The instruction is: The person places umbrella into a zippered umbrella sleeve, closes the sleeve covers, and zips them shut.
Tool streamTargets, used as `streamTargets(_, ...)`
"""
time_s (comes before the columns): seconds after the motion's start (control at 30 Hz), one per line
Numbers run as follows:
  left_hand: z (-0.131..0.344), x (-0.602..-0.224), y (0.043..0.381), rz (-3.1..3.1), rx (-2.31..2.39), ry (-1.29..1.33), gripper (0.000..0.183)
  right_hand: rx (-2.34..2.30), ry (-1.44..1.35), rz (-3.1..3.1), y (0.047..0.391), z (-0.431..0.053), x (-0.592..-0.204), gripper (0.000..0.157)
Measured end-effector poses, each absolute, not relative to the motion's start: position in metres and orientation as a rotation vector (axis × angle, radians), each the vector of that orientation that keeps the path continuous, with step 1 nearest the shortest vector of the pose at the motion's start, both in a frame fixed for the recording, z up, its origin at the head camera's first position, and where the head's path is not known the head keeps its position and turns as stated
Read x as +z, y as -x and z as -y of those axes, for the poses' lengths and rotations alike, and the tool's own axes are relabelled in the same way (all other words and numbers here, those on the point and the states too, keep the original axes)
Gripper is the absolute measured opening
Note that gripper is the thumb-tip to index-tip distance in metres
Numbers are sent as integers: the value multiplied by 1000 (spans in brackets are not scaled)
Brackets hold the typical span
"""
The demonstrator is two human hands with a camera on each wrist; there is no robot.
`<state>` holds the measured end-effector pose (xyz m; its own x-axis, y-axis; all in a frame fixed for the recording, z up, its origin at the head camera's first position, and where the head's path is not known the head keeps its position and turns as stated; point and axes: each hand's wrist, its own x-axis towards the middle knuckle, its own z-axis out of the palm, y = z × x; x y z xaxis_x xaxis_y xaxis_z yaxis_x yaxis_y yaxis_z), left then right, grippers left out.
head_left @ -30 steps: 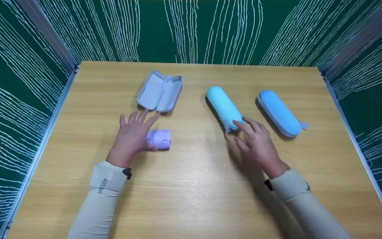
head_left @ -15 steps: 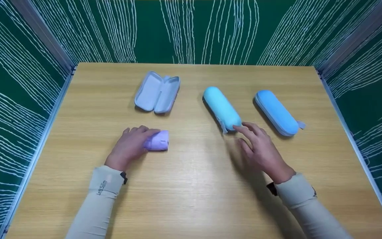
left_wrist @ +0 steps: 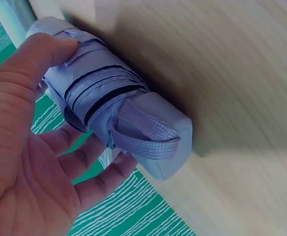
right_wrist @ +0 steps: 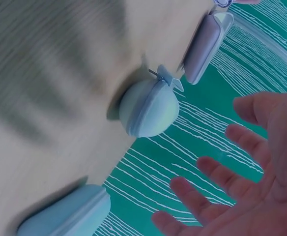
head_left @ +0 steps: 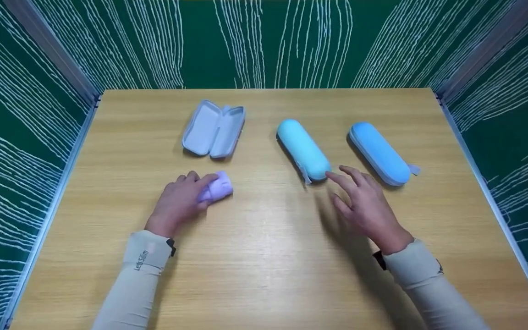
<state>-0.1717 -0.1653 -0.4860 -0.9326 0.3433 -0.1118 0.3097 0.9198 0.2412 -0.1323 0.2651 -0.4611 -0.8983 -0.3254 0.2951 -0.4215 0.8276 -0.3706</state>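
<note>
In the head view my left hand point(head_left: 177, 199) grips a small folded purple umbrella point(head_left: 218, 187) on the wooden table. The left wrist view shows the thumb pressed on the wrapped cloth and the fingers round the far side; a woven wrist strap loops over the end of the umbrella point(left_wrist: 114, 98). My right hand point(head_left: 368, 206) hovers with spread, relaxed fingers by the near end of a turquoise zip case point(head_left: 304, 149). In the right wrist view that hand point(right_wrist: 242, 182) holds nothing, and the round end of the turquoise case point(right_wrist: 148, 108) faces it.
A grey-lilac hard case point(head_left: 213, 129) lies open behind the umbrella. To the right of the turquoise case lies a closed blue zip case point(head_left: 379, 153) with a small tab. Green walls with white streaks point(head_left: 222, 46) border the wooden table point(head_left: 264, 275).
My left hand has come down from above, fingers spread, and taken hold of the umbrella, which is now turned with its right end farther back. The right hand has drawn back slightly.
</note>
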Motion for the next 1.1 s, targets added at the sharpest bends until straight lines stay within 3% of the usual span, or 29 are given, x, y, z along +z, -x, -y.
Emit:
streamTargets(0.27,163,-454,197,-3035,373,-474,71,540,-568,2822,131,-270,-457,53)
streamTargets(0.67,130,-409,277,-3117,528,70,81,514,-510,2902,129,-273,-457,56)
streamTargets(1.1,91,-443,319,-3033,631,147,72,466,-478,2903,120,-290,-455,55)
